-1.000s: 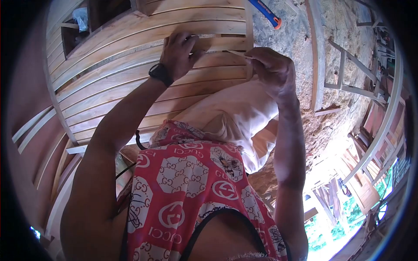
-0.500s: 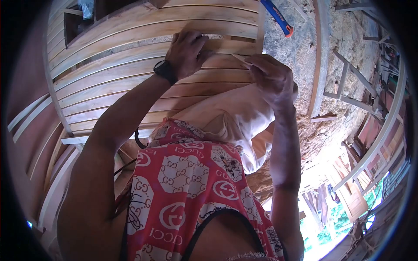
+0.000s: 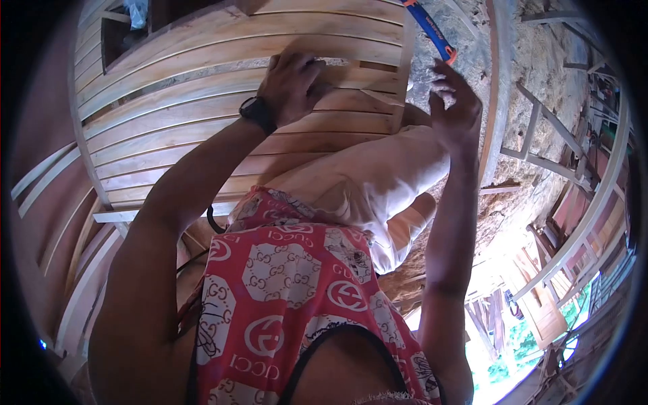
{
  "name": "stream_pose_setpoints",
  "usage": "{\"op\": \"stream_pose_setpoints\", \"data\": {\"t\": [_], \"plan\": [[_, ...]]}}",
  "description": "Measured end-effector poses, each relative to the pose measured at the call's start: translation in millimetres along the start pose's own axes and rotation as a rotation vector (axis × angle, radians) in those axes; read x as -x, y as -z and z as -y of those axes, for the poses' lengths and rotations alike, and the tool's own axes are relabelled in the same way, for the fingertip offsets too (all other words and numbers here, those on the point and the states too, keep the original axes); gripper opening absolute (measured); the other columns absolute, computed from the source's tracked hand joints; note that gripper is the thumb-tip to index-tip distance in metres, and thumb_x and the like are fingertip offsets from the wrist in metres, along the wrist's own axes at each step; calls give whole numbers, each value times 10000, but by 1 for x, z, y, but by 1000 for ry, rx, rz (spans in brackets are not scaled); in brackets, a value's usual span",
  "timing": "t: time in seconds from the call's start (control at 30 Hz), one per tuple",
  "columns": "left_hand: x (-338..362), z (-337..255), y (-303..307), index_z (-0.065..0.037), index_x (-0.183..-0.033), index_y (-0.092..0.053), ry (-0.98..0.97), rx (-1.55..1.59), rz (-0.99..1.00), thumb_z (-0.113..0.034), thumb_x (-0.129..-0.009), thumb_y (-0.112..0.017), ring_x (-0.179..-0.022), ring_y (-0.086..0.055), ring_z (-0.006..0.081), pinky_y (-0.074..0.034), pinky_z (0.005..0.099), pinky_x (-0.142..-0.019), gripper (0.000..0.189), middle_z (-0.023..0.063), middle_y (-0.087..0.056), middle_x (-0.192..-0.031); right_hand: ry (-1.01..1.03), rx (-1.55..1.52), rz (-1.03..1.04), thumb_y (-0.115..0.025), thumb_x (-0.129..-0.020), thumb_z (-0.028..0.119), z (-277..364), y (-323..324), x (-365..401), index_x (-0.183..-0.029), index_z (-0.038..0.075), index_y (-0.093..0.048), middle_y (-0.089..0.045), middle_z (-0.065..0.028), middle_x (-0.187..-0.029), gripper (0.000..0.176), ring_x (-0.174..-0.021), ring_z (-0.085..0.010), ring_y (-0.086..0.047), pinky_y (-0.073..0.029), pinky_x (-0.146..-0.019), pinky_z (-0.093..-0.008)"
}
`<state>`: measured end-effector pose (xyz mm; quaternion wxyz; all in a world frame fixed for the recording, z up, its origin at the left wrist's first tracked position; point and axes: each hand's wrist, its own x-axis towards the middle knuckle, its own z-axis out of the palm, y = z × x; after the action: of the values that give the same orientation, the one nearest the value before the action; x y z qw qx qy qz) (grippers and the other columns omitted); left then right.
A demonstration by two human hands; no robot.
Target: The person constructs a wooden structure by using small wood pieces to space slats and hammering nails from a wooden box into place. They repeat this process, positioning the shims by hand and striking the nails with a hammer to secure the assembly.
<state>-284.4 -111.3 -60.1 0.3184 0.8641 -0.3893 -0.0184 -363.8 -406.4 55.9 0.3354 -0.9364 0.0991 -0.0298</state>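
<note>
On the slatted wooden panel (image 3: 223, 128) in front of the person, the left hand (image 3: 293, 77), with a watch (image 3: 256, 113) on its wrist, is pressing down with bent fingers beside a dark gap between two slats. Whether those fingers are pinching anything or only bearing on the wood I cannot tell. A thin wooden strip (image 3: 382, 96) is lying loose across a slat, just beside the panel's side rail (image 3: 403, 67) and between the two hands. The right hand (image 3: 455, 101) is hovering off the panel's edge with its fingers spread wide, holding nothing, near a blue-handled tool (image 3: 432, 30) that is lying on the rough ground.

With nothing gripping the strip, it is probably sitting free, so a nudge from the right wrist or a jolt to the panel could send it sliding off or down a gap. Bare fingertips bearing hard on raw slat edges are also risking a splinter or a pinch if a slat shifts.
</note>
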Motion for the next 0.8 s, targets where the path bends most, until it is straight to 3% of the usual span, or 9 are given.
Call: {"op": "stream_pose_setpoints", "data": {"t": [0.07,0.2,0.27,0.37,0.5,0.57,0.63,0.7,0.8], "plan": [[0,0,-1,-55,-1129,-674,22,13,-15,-332,-870,-759,-1127,-560,330,-440,503,-957,390,104,-610,-1168,113,218,-187,-663,-790,11,-23,-6,-25,-1283,56,-663,-724,-176,-1113,496,-931,-329,-731,-597,-860,-432],[-1,0,1,-57,-1154,-675,-11,11,0,-327,-864,-769,-1127,-559,337,-446,503,-949,407,110,-615,-1157,258,634,-354,-701,-828,160,-42,-29,-76,-1203,51,-688,-735,-169,-988,391,-908,-347,-728,-582,-885,-438],[-2,0,2,-62,-1172,-675,30,-33,29,-324,-860,-774,-1131,-557,342,-449,501,-944,419,109,-609,-1176,180,515,-139,-719,-787,74,-50,-41,-91,-1352,61,-547,-684,-202,-1091,591,-1000,-386,-677,-560,-835,-457],[-1,1,0,-83,-1215,-679,18,-39,41,-330,-867,-767,-1114,-553,340,-451,496,-934,435,105,-599,-1174,-92,411,34,-649,-738,24,-43,-53,-112,-1314,42,-569,-683,-217,-1108,582,-1040,-424,-658,-537,-878,-516],[-4,-5,4,-129,-1262,-682,44,-87,110,-336,-885,-748,-1088,-557,336,-452,499,-926,436,100,-590,-1160,-163,433,-11,-704,-758,57,-45,-50,-116,-1313,12,-545,-671,-230,-1149,579,-1043,-431,-662,-541,-891,-510],[-4,-6,3,-171,-1285,-686,28,-115,124,-344,-901,-729,-1070,-558,331,-455,497,-919,424,98,-589,-1136,-221,404,107,-760,-860,310,-23,-23,-103,-1063,74,-717,-744,-171,-961,315,-911,-353,-724,-576,-826,-440],[-4,-5,2,-182,-1280,-690,28,-106,121,-346,-906,-724,-1072,-558,332,-456,496,-921,410,98,-590,-1137,-253,258,219,-761,-877,359,-31,-4,-77,-877,65,-673,-697,-106,-767,306,-744,-264,-694,-536,-710,-402],[-1,-4,3,-193,-1275,-693,53,-105,108,-347,-911,-719,-1074,-558,332,-457,494,-923,396,97,-591,-1137,-316,19,381,-763,-868,406,-43,30,-40,-983,38,-691,-690,-132,-782,393,-749,-275,-676,-530,-741,-411],[-1,-1,4,-213,-1266,-701,6,-116,74,-352,-917,-712,-1085,-553,333,-458,483,-929,376,96,-591,-1133,-315,-187,367,-749,-932,304,-44,62,10,-955,19,-659,-596,-66,-645,299,-607,-101,-548,-445,-566,-311]]}}
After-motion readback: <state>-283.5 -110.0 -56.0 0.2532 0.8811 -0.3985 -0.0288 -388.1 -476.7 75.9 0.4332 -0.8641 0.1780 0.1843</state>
